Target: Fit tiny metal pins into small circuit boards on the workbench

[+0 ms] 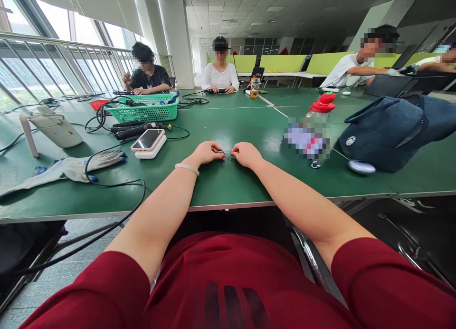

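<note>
Both my hands are over the green table [213, 188], a short gap between them. My left hand [207, 151], with a pale band on its wrist, is closed in a pinch. Between its red-nailed fingertips is a small dark and silvery piece [221, 152], too small to name. Facing it, my right hand [245, 153] is also closed, thumb and finger pressed together at the tip. Whether anything tiny is in that pinch I cannot make out.
Left lie a phone [147, 140] on a white box, gloves [80, 167], cables and a green basket [142, 111]. On the right are a blurred-out flat item [307, 140], a red-lidded bottle [322, 105] and a blue backpack [388, 131]. Several people sit around the table.
</note>
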The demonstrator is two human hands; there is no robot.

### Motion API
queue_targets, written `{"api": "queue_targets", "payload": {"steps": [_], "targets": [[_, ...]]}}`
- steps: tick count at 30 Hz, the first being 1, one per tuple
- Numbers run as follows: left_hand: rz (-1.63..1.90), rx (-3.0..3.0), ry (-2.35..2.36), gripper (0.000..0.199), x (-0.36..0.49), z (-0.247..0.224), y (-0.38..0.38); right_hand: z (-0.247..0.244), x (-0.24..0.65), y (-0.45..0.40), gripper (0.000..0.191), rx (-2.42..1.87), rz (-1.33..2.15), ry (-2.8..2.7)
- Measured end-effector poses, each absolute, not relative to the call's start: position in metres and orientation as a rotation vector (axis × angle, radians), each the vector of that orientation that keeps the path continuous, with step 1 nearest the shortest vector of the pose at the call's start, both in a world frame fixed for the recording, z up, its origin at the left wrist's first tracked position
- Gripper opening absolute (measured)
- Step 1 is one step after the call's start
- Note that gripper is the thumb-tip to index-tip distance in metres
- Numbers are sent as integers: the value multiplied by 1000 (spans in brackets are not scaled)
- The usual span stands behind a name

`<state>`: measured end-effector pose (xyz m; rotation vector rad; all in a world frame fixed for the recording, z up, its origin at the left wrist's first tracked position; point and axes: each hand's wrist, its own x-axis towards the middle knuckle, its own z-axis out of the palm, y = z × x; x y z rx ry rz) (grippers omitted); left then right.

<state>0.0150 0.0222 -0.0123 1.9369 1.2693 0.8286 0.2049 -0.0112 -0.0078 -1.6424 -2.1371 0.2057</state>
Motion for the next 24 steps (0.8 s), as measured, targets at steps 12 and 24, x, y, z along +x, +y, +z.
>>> {"api": "queue_targets", "payload": {"steps": [12,24], "targets": [[798,1917,1174,37,18,-10,18,-7,197,-17,12,-1320,147,-2084],[817,1810,1016,37,20,-10,15,-5,197,-17,9,-1269,183,-2140]]}}
